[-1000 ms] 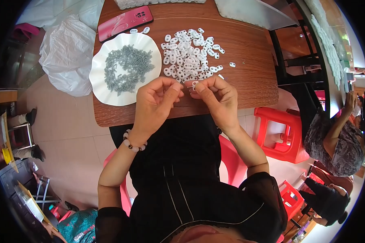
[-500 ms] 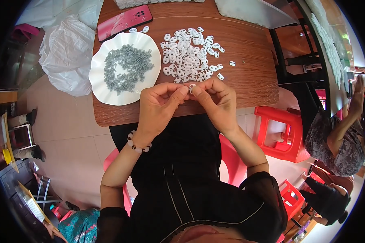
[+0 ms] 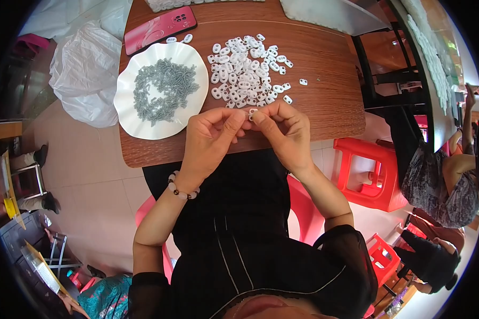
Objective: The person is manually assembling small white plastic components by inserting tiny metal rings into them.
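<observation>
Just past the table's near edge, my two hands meet with fingertips pinched. A small white two-holed plastic piece (image 3: 253, 114) shows between them. My right hand (image 3: 285, 133) grips it between thumb and forefinger. My left hand (image 3: 210, 139) is closed beside it, thumb against forefinger; whatever those tips hold is hidden. Directly beyond lies a loose heap of similar white two-holed pieces (image 3: 245, 72). On the left, a white wavy-rimmed plate (image 3: 123, 101) carries a pile of tiny grey spring-like pieces (image 3: 167, 87).
A pink phone (image 3: 159, 31) lies behind the plate, near two loose white pieces. The wooden table (image 3: 330, 64) has a translucent bin (image 3: 330, 16) at its far right. A white plastic bag (image 3: 85, 74) is at left, a red stool (image 3: 367, 175) at right. Other people sit nearby.
My hands stay together at nearly the same spot, still around the white piece. The view has shifted slightly, and a person at the right has moved an arm.
</observation>
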Available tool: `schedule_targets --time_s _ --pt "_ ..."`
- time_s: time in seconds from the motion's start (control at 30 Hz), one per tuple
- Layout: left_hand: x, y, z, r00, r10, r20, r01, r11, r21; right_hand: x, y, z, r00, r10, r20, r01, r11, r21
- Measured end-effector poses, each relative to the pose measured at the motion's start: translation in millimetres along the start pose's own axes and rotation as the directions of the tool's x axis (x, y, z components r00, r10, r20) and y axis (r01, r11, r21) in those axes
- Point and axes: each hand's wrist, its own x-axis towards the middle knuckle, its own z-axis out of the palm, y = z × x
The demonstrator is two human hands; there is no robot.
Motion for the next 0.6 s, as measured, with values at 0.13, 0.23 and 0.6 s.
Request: schedule_targets --time_s 0.13,0.23,0.6 --pt "-1 -1 1 0.999 0.023 -0.026 -0.024 0.999 -0.033 0 2 -8 0.999 0.009 -0.047 -0.010 1.000 -0.024" --pt "-2 -4 3 0.996 0.057 -0.061 -0.050 0.993 0.111 -1 3 -16 0.998 0.027 -0.057 -0.029 0.999 -0.029" --pt "6 -16 22 0.939 0.340 0.052 -0.237 0.529 0.815 -7 -1 -50 0.983 0.019 -0.183 -0.025 0.999 -0.030"
